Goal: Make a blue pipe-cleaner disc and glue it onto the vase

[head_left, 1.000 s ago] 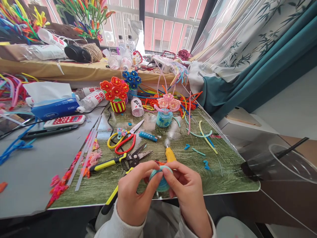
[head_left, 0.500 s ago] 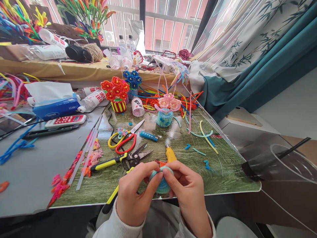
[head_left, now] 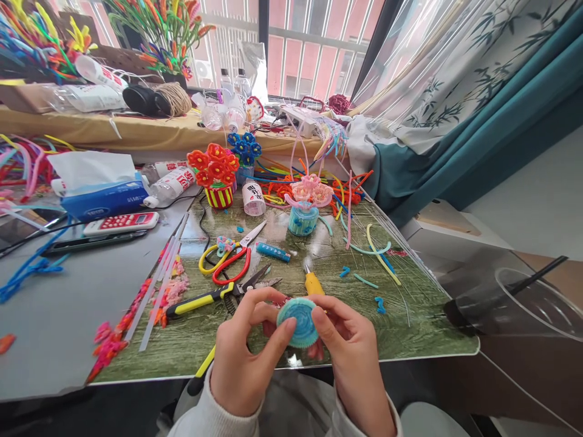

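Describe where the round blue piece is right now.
In the head view, the round blue piece is just below centre, held between the left hand and the right hand, on the near side of the yellow tool.

1 cutter handle partly behind left hand.

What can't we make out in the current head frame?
Head view throughout:
- Blue disc: far side, turned away.
- Yellow tool: rear end, behind right hand.
- Shears: part of near handle, behind left hand.
- Clear cup: cut off by right edge.
- Tissue box: lettering, too small.
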`<action>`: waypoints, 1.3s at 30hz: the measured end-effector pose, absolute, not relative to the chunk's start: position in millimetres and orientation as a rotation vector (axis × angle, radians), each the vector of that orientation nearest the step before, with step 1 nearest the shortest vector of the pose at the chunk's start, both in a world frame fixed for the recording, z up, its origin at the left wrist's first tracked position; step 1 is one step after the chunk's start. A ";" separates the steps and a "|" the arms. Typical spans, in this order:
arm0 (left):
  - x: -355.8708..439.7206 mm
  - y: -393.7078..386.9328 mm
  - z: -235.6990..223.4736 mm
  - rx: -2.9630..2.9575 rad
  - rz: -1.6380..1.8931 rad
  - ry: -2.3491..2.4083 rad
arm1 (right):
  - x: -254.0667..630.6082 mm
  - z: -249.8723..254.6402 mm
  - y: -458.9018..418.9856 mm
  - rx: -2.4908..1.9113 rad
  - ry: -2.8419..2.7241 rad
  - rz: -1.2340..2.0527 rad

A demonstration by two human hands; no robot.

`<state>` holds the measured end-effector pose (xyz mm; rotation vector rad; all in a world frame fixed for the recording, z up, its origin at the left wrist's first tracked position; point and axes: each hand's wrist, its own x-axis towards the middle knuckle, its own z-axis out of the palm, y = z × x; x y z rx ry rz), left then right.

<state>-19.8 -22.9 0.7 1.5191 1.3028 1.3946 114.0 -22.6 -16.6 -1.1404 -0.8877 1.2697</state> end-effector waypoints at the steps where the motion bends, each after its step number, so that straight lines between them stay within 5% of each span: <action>1: -19.3 -22.7 0.9 1.510 1.401 1.304 | 115.6 -16.7 -21.7 -1.120 -0.900 1.299; 19: -79.5 -16.0 1.5 2.013 1.511 1.899 | 122.9 -11.2 -20.3 -1.036 -0.764 1.488; 29: -39.1 -20.3 2.9 1.672 1.176 1.101 | 116.4 -9.4 -23.6 -0.922 -0.855 1.588; 39: -70.4 -20.3 5.4 1.777 1.164 1.391 | 120.8 -7.0 -25.9 -0.971 -0.800 1.490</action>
